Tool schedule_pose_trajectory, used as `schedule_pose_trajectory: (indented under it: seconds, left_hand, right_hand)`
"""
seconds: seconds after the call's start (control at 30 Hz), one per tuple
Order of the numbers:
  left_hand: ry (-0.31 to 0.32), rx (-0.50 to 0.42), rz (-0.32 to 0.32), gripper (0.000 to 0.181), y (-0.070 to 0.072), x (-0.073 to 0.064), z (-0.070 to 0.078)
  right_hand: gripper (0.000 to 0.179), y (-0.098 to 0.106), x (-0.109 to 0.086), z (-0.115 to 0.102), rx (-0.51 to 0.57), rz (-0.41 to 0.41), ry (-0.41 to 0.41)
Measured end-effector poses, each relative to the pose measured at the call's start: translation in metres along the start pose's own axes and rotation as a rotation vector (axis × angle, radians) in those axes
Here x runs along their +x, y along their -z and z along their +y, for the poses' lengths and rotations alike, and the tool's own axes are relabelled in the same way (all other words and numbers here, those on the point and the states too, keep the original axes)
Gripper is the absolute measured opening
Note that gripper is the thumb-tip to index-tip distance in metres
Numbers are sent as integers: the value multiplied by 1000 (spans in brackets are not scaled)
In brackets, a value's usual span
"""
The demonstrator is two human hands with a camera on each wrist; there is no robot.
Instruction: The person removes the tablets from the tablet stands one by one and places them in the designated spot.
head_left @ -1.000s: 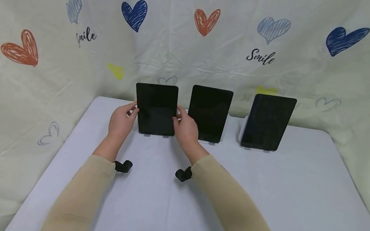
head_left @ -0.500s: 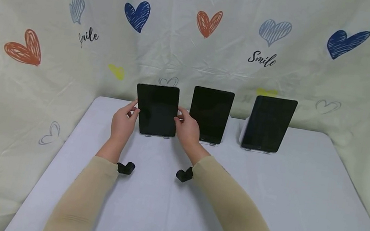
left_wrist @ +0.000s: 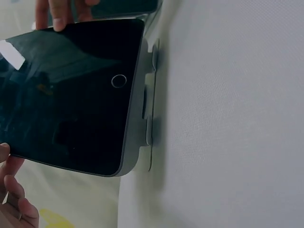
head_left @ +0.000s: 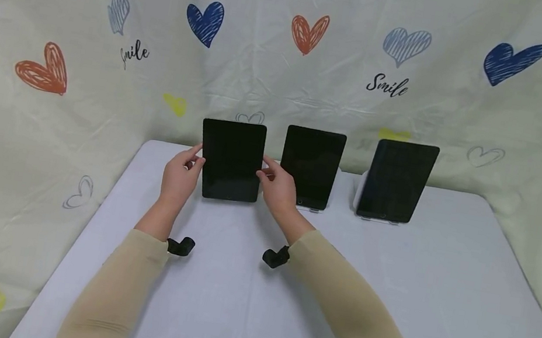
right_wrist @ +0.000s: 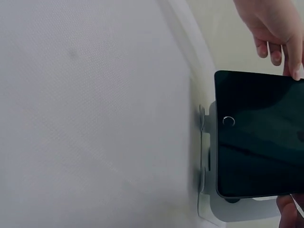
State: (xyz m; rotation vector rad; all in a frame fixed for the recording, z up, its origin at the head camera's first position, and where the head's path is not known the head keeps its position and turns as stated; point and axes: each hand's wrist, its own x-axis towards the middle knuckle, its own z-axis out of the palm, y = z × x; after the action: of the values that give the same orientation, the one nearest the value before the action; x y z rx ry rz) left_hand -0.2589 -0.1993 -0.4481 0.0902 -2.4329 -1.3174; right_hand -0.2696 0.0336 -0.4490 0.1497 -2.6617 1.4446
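A black tablet [head_left: 231,160] stands upright at the back left of the table, leaning slightly back. My left hand [head_left: 180,178] pinches its left edge between thumb and fingers, and my right hand [head_left: 279,189] pinches the right edge at about the same height. The lower edge, with the round home button, sits forward of the grey tablet stand [left_wrist: 139,130] in the left wrist view. In the right wrist view the stand's lip hooks [right_wrist: 205,124] show bare below the tablet. The tablet hides most of the stand in the head view.
To the right, a second tablet [head_left: 311,163] rests on a stand, partly behind my right hand. A third tablet [head_left: 397,180] leans on another stand farther right. The white table [head_left: 228,304] meets a curtain [head_left: 335,102] printed with hearts at the back.
The left tablet has come up and forward off its stand's lip between both hands. The lip hooks that showed under it earlier are now covered in the head view. The other tablets stay put.
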Motion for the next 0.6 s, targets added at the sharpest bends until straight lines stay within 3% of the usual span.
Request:
schedule_pose_trajectory:
  seconds: [0.2,0.6]
  left_hand:
    - [34,-29,-34,43,4,-6,3]
    - [143,-57,-168,46,15,-20,6]
  right_hand:
    - [49,7,-7,-2,9,-38,-32]
    - [56,17,-20,1,76,-132,-82]
